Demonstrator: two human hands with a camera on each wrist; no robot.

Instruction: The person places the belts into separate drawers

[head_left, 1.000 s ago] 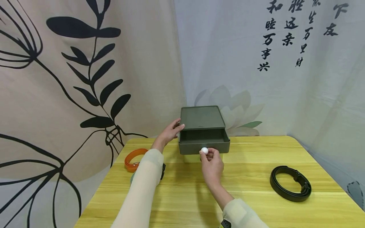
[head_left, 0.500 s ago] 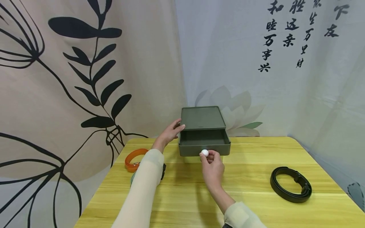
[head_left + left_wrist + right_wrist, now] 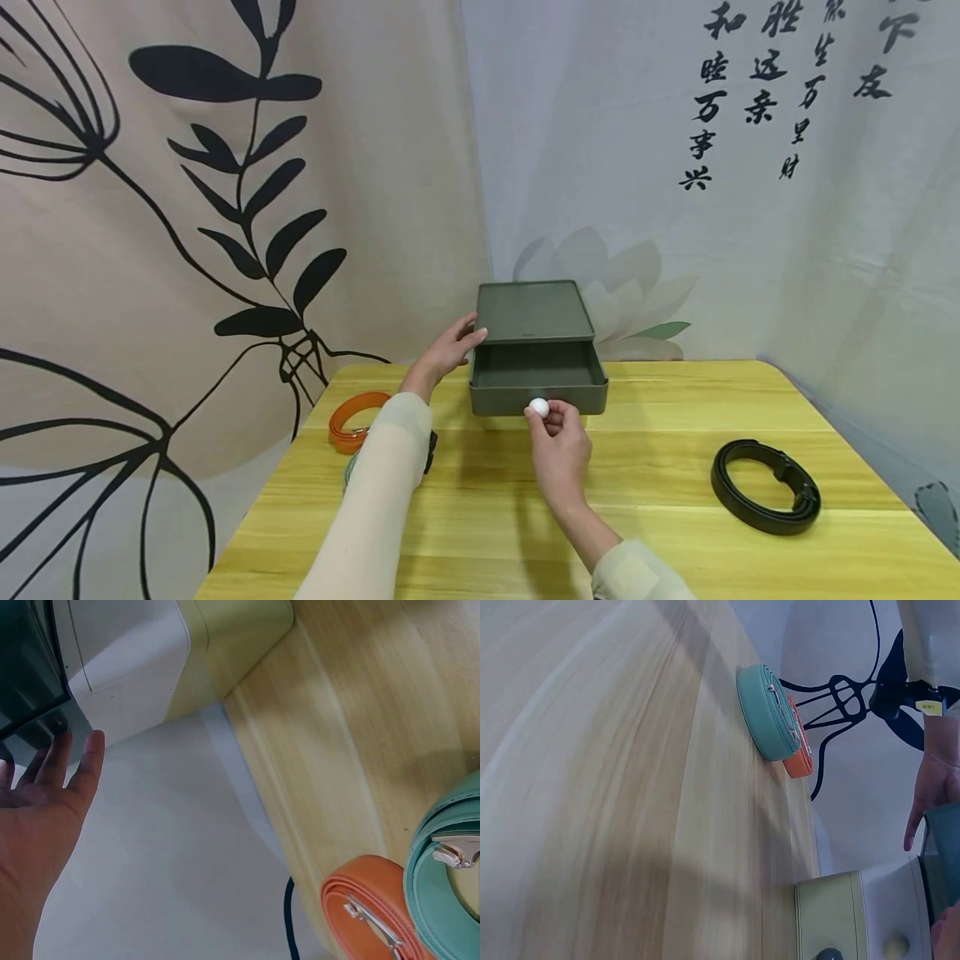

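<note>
A small drawer cabinet (image 3: pixel 536 310) with a dark grey-green top stands at the back of the table. Its top drawer (image 3: pixel 495 402) is pulled out toward me, and the inside that shows is bare. My right hand (image 3: pixel 562 458) pinches the drawer's white round knob (image 3: pixel 538 407) between thumb and fingers. At the cabinet's left side, my left hand (image 3: pixel 444 358) rests its extended fingers against the dark top section. The right wrist view shows a white drawer (image 3: pixel 885 900) and a pale yellow drawer (image 3: pixel 829 907) below, each with a round knob.
A coiled orange belt (image 3: pixel 347 417) lies on the table (image 3: pixel 660 567) at left, partly behind my left forearm. Beside it is a coiled green belt (image 3: pixel 424 900) with a metal buckle. To the right lies a coiled black belt (image 3: pixel 750 510). A printed curtain (image 3: pixel 390 167) hangs behind.
The top drawer has slid a little further out toward me, with my right hand moving along on its knob. My left hand keeps its place on the cabinet's side.
</note>
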